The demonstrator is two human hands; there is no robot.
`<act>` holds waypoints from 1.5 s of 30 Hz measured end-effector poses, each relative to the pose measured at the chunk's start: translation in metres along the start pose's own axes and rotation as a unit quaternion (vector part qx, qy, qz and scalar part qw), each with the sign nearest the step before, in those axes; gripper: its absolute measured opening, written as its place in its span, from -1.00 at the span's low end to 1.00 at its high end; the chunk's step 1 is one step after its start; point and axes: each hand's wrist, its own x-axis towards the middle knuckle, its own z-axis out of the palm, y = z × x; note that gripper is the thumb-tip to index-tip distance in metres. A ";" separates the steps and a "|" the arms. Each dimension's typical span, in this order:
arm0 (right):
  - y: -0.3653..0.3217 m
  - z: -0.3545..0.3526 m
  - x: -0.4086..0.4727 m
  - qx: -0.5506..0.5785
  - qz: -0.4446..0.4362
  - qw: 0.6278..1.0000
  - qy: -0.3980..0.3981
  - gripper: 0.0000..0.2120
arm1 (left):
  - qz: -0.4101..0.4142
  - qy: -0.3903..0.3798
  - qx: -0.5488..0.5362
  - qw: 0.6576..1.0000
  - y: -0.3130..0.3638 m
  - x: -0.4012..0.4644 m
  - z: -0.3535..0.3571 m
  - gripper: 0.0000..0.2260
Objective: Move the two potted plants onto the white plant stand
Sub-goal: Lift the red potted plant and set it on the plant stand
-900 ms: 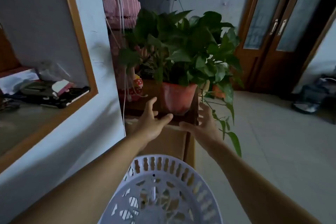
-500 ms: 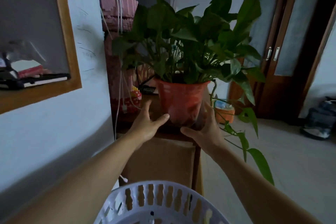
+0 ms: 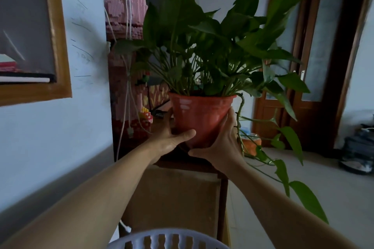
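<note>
Red pot (image 3: 199, 116) base hidden by hands — left (image 3: 172, 140); right (image 3: 219, 147).

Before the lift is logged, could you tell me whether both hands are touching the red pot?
Touching. The head view shows the left hand and right hand pressed against the red pot, thumbs wrapped under its lower front.

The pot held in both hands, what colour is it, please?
Glossy red-orange pot, seen in the head view.
</note>
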 end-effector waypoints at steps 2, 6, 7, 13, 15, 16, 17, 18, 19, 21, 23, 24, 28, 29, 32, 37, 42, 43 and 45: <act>0.000 0.003 0.001 0.000 0.010 1.000 -0.008 0.43 | -0.001 -0.009 -0.011 1.000 0.002 0.003 0.000 -0.02; -0.001 0.006 0.002 0.006 0.007 1.000 0.001 0.43 | -0.008 0.005 -0.016 1.000 0.006 0.002 0.002 0.14; -0.001 0.006 0.002 0.009 0.000 1.000 0.004 0.42 | -0.007 0.011 -0.021 1.000 0.007 0.000 0.003 0.14; -0.011 -0.003 -0.003 0.018 -0.001 1.000 -0.003 0.41 | 0.005 0.031 -0.022 0.999 0.022 -0.013 0.005 0.17; -0.021 -0.011 -0.005 0.014 -0.004 1.000 -0.003 0.40 | 0.009 0.040 -0.025 0.999 0.032 -0.018 0.004 0.17; -0.027 -0.016 -0.006 0.010 -0.005 1.000 -0.004 0.40 | 0.013 0.043 -0.024 0.999 0.038 -0.021 0.004 0.16; -0.035 -0.023 -0.007 0.007 -0.003 1.000 -0.005 0.40 | 0.015 0.047 -0.023 0.999 0.046 -0.025 0.003 0.14; -0.043 -0.030 -0.009 0.005 0.002 1.000 -0.007 0.40 | 0.016 0.049 -0.023 0.998 0.054 -0.028 0.003 0.13; -0.051 -0.038 -0.009 0.002 0.007 1.000 -0.009 0.40 | 0.015 0.049 -0.024 0.998 0.064 -0.032 0.002 0.13; -0.065 -0.052 -0.013 0.001 0.007 1.000 -0.016 0.40 | 0.014 0.050 -0.019 0.998 0.082 -0.040 0.002 0.12; -0.081 -0.066 -0.015 -0.001 0.010 1.000 -0.022 0.39 | 0.013 0.047 -0.015 0.999 0.105 -0.049 -0.001 0.08; -0.091 -0.074 -0.016 -0.006 0.013 1.000 -0.021 0.39 | 0.012 0.047 -0.012 0.999 0.117 -0.054 -0.002 0.09; -0.131 -0.105 -0.023 -0.003 0.018 1.000 -0.012 0.38 | 0.001 0.042 -0.007 0.999 0.166 -0.073 -0.008 0.16; -0.142 -0.114 -0.025 -0.001 0.015 1.000 -0.011 0.39 | -0.003 0.040 -0.008 0.999 0.178 -0.078 -0.010 0.15; -0.174 -0.140 -0.032 -0.002 0.018 1.000 -0.014 0.40 | -0.005 0.031 -0.002 0.999 0.211 -0.094 -0.015 0.11; -0.215 -0.176 -0.048 -0.023 0.033 0.999 -0.019 0.42 | 0.015 0.016 -0.022 1.000 0.256 -0.122 -0.016 0.06; -0.239 -0.206 -0.079 -0.041 0.032 0.999 -0.012 0.44 | 0.041 0.001 -0.051 0.998 0.287 -0.160 -0.010 0.04; -0.243 -0.212 -0.088 -0.039 0.035 0.999 -0.010 0.44 | 0.047 -0.001 -0.055 0.997 0.292 -0.169 -0.008 0.02; -0.249 -0.221 -0.105 -0.029 0.036 0.999 -0.009 0.44 | 0.057 -0.008 -0.057 0.997 0.299 -0.187 -0.004 -0.04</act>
